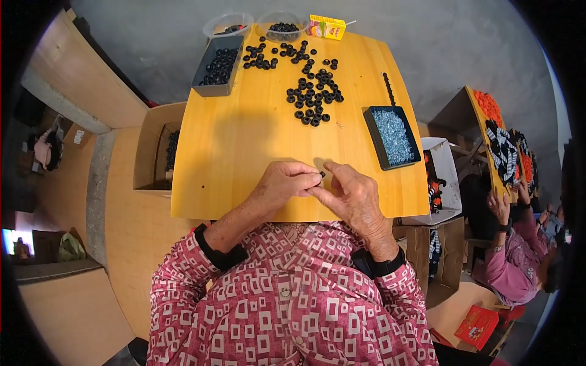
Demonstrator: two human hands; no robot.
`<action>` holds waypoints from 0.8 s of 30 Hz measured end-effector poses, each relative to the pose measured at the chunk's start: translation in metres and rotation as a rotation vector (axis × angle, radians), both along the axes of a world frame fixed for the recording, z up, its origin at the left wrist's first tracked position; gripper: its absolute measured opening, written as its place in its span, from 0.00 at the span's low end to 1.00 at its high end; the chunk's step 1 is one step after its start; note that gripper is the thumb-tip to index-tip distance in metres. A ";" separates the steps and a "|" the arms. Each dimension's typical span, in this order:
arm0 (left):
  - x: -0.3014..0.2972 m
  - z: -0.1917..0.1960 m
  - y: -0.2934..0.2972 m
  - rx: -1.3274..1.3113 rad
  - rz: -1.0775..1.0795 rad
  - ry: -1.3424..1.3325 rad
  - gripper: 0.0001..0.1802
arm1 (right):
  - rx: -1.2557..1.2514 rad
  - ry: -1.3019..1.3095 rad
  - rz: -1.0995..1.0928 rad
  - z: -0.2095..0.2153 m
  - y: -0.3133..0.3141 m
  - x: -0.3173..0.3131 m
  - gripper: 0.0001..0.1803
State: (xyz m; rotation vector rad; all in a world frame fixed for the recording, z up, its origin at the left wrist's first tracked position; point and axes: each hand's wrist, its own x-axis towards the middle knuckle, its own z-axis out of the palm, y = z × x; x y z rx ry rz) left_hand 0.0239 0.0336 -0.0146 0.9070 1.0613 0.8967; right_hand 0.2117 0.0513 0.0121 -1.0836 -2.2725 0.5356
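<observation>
Over the near part of the yellow table, my left hand (285, 184) pinches a small black piece (322, 174) between thumb and forefinger. My right hand (353, 194) is close against it, thumb and forefinger parted around the piece; the thumb tip is near the left fingers. Farther out lie loose small black rings (310, 97), scattered in a trail to the far edge. On the right stands a black tray (381, 150) full of small clear bluish pieces (394, 135). A dark knobbly strip (389, 89) extends from its far end.
A grey bin (213, 89) of black parts stands at the far left, beside two clear bowls (282, 32) and a yellow drink carton (326, 27). Cardboard boxes (155, 131) and a white box (450, 183) flank the table (244, 137). Another person (516, 262) works at the right.
</observation>
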 end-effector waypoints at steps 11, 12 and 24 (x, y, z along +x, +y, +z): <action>0.005 0.003 -0.002 0.070 0.016 -0.006 0.15 | 0.280 -0.042 0.064 -0.010 0.007 0.001 0.16; 0.005 0.007 -0.003 0.060 0.016 -0.003 0.15 | 0.281 -0.044 0.064 -0.010 0.008 0.002 0.16; -0.006 0.008 -0.003 0.050 -0.102 0.059 0.18 | 0.398 -0.038 0.080 -0.012 0.009 0.003 0.17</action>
